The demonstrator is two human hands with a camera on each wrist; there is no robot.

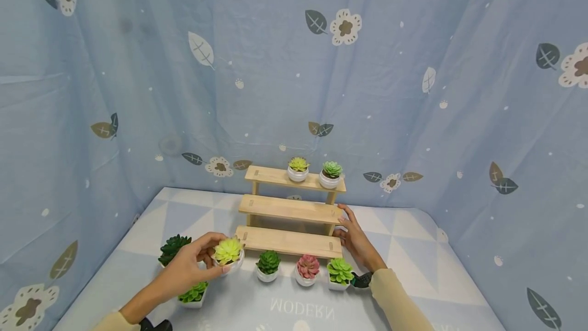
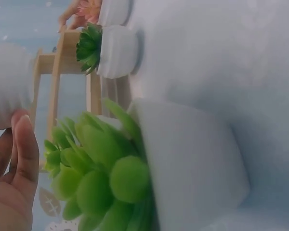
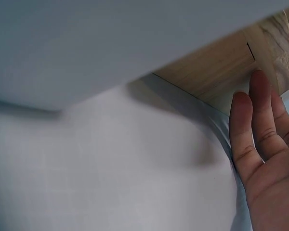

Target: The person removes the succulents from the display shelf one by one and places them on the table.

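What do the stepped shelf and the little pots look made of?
The stepped shelf looks like pale, unvarnished wood: grain and joint slots show in the right wrist view. The pot the left hand holds looks like smooth matte white ceramic or plastic; which one is unclear.

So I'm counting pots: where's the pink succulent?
In the head view, the pink succulent in a white pot stands on the table before the wooden stand's bottom step, between two green ones.
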